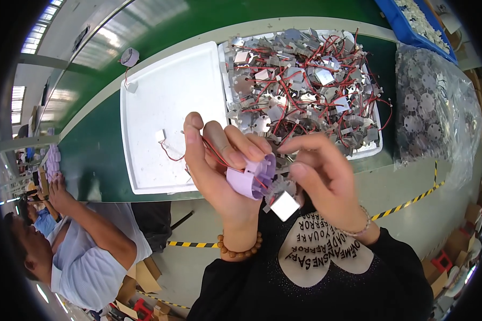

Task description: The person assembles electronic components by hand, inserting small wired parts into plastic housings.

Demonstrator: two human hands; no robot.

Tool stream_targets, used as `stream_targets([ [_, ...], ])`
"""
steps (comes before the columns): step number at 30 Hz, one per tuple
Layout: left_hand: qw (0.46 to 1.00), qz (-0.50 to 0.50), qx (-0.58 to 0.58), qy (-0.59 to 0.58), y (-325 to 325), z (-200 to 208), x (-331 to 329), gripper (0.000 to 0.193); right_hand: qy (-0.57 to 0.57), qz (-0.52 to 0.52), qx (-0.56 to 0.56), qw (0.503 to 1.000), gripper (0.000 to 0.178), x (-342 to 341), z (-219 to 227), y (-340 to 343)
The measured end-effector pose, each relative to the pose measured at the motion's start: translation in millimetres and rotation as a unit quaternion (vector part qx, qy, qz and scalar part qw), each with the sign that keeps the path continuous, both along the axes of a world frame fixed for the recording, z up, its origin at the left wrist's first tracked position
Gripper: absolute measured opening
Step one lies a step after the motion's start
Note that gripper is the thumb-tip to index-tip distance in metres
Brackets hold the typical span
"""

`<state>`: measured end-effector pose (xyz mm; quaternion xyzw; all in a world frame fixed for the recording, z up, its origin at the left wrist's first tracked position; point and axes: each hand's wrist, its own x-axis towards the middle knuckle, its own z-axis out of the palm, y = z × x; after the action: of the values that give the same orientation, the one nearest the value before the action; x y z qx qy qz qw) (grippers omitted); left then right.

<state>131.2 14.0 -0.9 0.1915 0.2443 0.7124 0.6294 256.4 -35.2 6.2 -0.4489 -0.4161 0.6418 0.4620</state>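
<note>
My left hand is closed round a lilac round plastic housing, its open end facing right. Red and dark wires run through the left palm to the housing. A small white connector on a wire shows left of this hand, over the white tray. My right hand has its thumb and index finger bent at a grey finned metal part, just outside the housing's opening. A white square block sits at that part's lower side. The right fingertips partly hide their grip.
A white foam tray lies on the green table. Beside it, another tray is heaped with metal parts and red wires. A plastic bag of metal discs and a blue bin stand right. A co-worker works left.
</note>
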Motion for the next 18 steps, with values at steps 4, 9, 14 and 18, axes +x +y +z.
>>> stream_targets([
  [4, 0.997, 0.068, -0.040, 0.016, -5, 3, 8, 0.025, -0.187, -0.057, 0.162, 0.967, 0.033, -13, -20, 2],
  [9, 0.992, 0.103, 0.047, 0.059, -8, -11, 5, 0.027, -0.250, -0.093, 0.423, 0.866, 0.053, -6, -21, 1],
  [14, 0.992, 0.109, 0.034, 0.056, -5, -12, 1, 0.027, -0.280, -0.113, 0.431, 0.850, 0.048, -14, -32, 4],
  [18, 0.990, 0.097, 0.056, 0.082, -6, -12, 5, 0.024, -0.252, -0.126, 0.430, 0.858, 0.038, -15, -30, 10],
])
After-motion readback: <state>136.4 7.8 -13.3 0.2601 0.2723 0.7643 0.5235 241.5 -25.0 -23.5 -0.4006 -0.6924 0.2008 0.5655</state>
